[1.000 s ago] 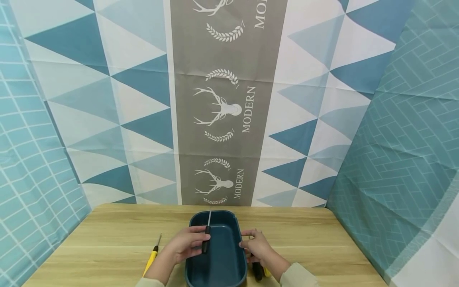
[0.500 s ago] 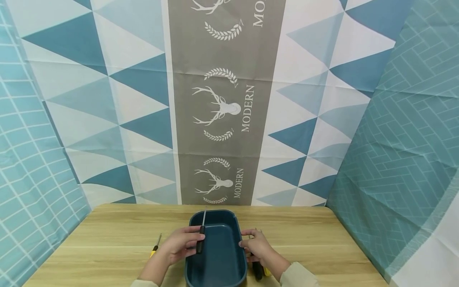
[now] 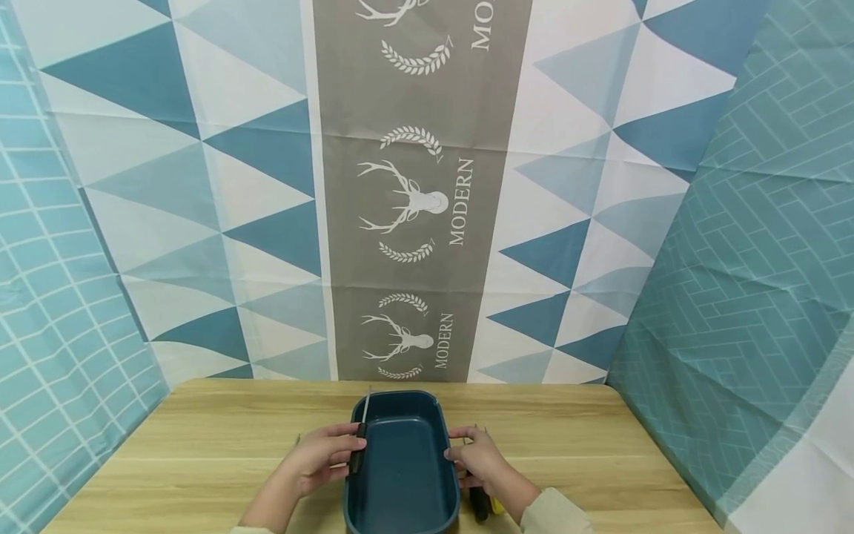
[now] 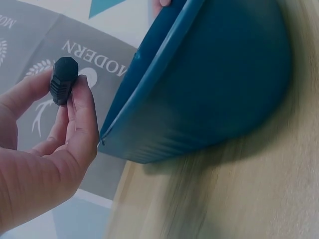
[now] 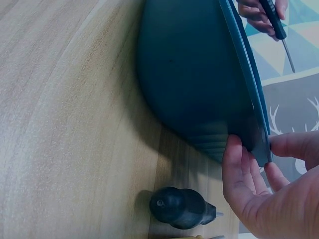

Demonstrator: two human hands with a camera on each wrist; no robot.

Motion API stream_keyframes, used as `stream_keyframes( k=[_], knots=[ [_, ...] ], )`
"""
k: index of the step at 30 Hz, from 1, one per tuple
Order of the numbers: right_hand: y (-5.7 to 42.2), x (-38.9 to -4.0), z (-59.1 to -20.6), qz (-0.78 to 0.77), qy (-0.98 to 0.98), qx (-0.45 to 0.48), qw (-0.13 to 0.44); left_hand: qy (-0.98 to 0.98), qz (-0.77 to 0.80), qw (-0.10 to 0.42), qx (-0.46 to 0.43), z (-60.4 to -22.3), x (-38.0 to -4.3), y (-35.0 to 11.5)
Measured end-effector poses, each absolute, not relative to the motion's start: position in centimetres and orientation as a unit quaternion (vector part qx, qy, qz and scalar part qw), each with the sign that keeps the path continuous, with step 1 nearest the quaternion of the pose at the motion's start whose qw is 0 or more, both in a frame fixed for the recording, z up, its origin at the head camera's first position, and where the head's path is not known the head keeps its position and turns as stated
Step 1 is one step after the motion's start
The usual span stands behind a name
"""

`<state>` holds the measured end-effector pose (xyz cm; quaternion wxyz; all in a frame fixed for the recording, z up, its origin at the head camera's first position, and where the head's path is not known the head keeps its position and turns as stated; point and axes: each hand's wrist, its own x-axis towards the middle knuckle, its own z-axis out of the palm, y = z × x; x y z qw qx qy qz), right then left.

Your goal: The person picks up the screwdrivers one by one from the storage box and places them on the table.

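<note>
My left hand holds a screwdriver by its black handle, over the left rim of a dark blue plastic bin. The thin metal shaft points away from me. In the left wrist view the butt of the black handle sits between thumb and fingers. My right hand pinches the bin's right wall. The right wrist view has fingers on both faces of that wall. A second screwdriver with a thick black handle lies beside the bin, below this hand.
A yellow-handled tool lies against the black screwdriver on the right. Left of the bin, a metal tip pokes out behind my left hand. The wooden table ends at a patterned cloth backdrop.
My left hand has moved left with the screwdriver, from over the bin's inside to its left rim. It now covers the yellow screwdriver lying there. My right hand has stayed put.
</note>
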<state>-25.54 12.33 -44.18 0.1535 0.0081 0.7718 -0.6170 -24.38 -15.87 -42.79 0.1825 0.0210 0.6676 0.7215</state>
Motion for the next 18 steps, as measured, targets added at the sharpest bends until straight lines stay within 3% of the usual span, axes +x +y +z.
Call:
stream_keyframes(
  k=[18],
  knots=[
    [12.3, -25.6, -44.3, -0.619, 0.77, 0.01, 0.151, 0.665, 0.723, 0.184, 0.019, -43.5, -24.1, -17.4]
  ],
)
